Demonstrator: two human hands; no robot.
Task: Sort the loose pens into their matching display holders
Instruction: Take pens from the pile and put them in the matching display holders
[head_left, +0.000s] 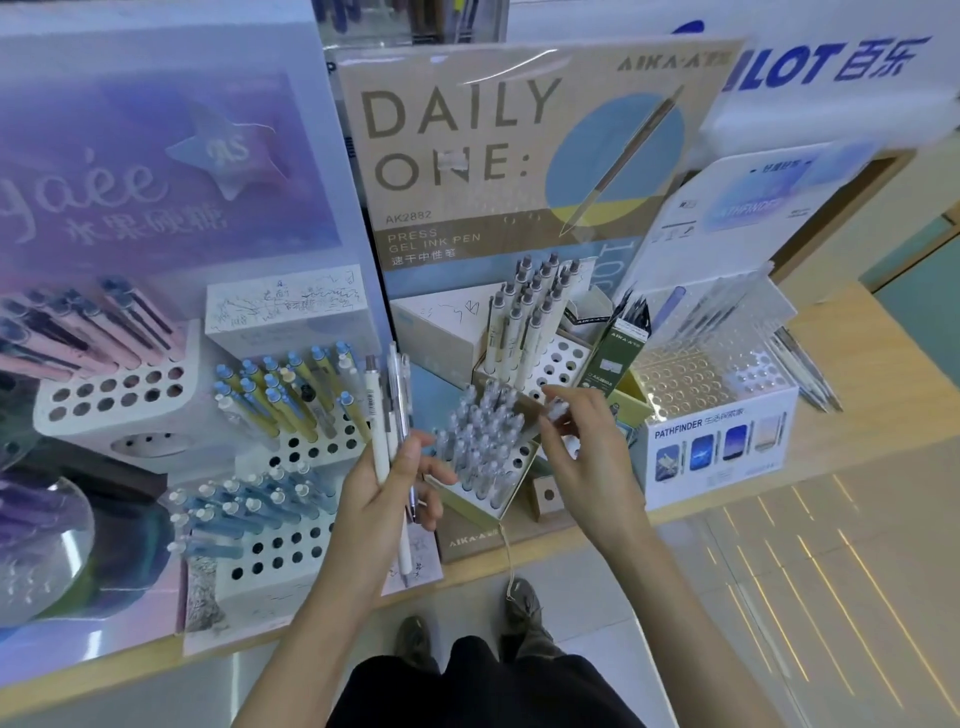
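Observation:
My left hand (387, 483) grips a bundle of loose pens (387, 415), white and clear ones, held upright in front of the displays. My right hand (576, 441) pinches a clear pen (558, 410) at its top, just right of the holder of clear grey-capped pens (480, 441). Behind that stands a white holder (561, 364) with cream pens (530, 306) and several free holes.
The DAILY ONE display board (519, 156) rises behind. A yellow-and-blue pen holder (291, 395) and a blue pen holder (260, 519) stand to the left, pink pens (93, 332) at far left. The PATHFINDER box (717, 447) sits to the right. The wooden counter edge (571, 561) runs in front.

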